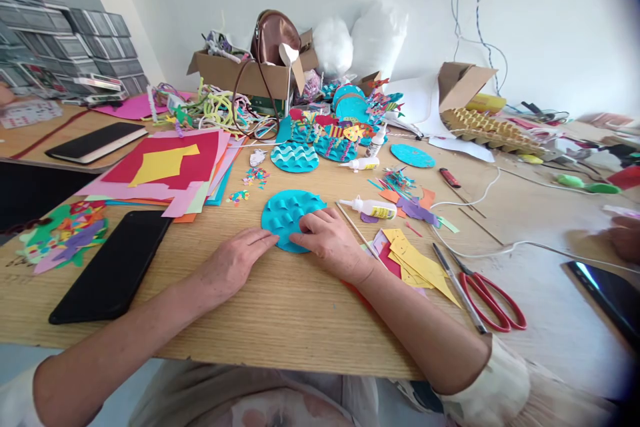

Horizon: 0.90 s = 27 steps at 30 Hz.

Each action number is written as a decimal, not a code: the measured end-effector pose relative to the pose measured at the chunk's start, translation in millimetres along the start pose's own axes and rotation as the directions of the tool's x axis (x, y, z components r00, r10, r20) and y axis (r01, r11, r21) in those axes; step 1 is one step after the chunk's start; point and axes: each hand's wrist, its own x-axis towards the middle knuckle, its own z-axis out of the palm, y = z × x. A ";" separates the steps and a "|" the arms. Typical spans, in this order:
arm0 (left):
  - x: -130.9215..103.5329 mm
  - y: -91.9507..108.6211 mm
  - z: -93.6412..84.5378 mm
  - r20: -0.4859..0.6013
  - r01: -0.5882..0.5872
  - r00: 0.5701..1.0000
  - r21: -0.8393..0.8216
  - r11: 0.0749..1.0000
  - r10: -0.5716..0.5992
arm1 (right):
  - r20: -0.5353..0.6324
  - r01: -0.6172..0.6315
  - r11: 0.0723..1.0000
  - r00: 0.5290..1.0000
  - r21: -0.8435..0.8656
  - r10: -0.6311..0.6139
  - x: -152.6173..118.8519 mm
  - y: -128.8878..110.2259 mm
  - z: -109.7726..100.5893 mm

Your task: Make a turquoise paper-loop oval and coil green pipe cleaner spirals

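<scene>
A round blue paper disc [286, 212] with rows of raised, wavy blue paper strips lies on the table before me. My left hand [241, 255] touches its lower left edge, fingers stretched out and lying flat. Over the disc's right side, my right hand [327, 240] is closed, with bent fingers and thumb pressed on it; the fingers cover the part they grip. A glue bottle [373, 207] lies right of the disc, and a thin stick [357, 227] runs past my right hand. Beyond the disc sits another blue disc [295, 157] with pale wavy strips.
Coloured paper sheets [200, 153] and a black phone [113, 267] lie left. Yellow paper scraps [413, 257], a pen [457, 287] and red-handled scissors [493, 303] lie right. A white cable [480, 255] crosses the table. Another person's hand [625, 238] is at the far right.
</scene>
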 end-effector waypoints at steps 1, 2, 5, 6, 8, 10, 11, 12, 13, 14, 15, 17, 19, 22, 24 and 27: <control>0.2 0.3 -0.4 0.001 0.002 1.000 -0.004 1.000 -0.002 | 0.001 0.006 1.000 1.000 -0.004 -0.006 0.1 -0.2 0.4; 0.3 0.5 -0.8 0.000 0.003 1.000 -0.009 1.000 -0.003 | 0.003 0.012 1.000 1.000 -0.007 -0.012 0.3 -0.4 0.6; 0.3 0.4 -2.1 0.002 0.000 1.000 -0.025 1.000 0.000 | 0.006 0.029 0.999 1.000 -0.024 -0.029 1.4 -1.4 0.2; 0.2 0.0 -2.6 0.004 -0.004 1.000 -0.028 1.000 0.004 | 0.007 0.031 0.999 0.999 -0.032 -0.031 1.8 -1.7 -0.2; 0.0 -0.9 -3.5 0.009 -0.019 1.000 -0.028 0.999 0.019 | 0.010 0.032 0.998 0.999 -0.046 -0.031 2.6 -2.3 -0.9; -0.2 -2.1 -4.1 0.025 -0.036 0.999 -0.018 0.999 0.036 | 0.007 0.027 0.998 1.000 -0.057 -0.027 3.2 -2.7 -1.1; -0.4 -2.8 -4.0 0.032 -0.046 0.998 -0.011 0.999 0.047 | 0.003 0.024 0.998 1.000 -0.060 -0.024 3.5 -2.9 -1.0; -0.7 -3.5 -3.7 0.037 -0.059 0.998 -0.005 0.998 0.059 | -0.003 0.021 0.998 1.000 -0.060 -0.021 3.6 -3.0 -0.7; -0.9 -4.3 -3.1 0.037 -0.071 0.997 -0.001 0.997 0.071 | -0.011 0.017 0.998 1.000 -0.059 -0.018 3.7 -3.1 -0.2; -1.3 -5.1 -2.3 0.035 -0.083 0.996 0.002 0.997 0.083 | -0.020 0.016 0.998 1.000 -0.056 -0.017 3.8 -3.3 0.3; -1.8 -5.9 -1.4 0.033 -0.091 0.995 0.005 0.996 0.091 | -0.029 0.014 0.999 0.999 -0.053 -0.016 3.8 -3.4 0.9; -2.8 -7.3 0.4 0.028 -0.095 0.995 0.012 0.995 0.095 | -0.041 0.015 0.999 0.999 -0.044 -0.017 3.9 -3.6 2.0; -3.9 -8.6 1.9 0.029 -0.093 0.995 0.021 0.995 0.092 | -0.047 0.016 0.999 0.999 -0.037 -0.018 3.8 -3.5 2.8; -4.9 -9.6 3.2 0.019 -0.100 0.995 0.032 0.994 0.099 | -0.055 0.013 0.999 0.998 -0.037 -0.015 3.3 -2.6 3.2; -4.7 -9.4 3.6 0.014 -0.107 0.994 0.044 0.993 0.106 | -0.061 0.012 0.999 0.998 -0.039 -0.015 2.8 -1.5 2.7; -3.2 -8.0 3.5 0.014 -0.113 0.994 0.066 0.991 0.112 | -0.073 0.020 0.999 0.997 -0.041 -0.023 2.2 0.0 1.1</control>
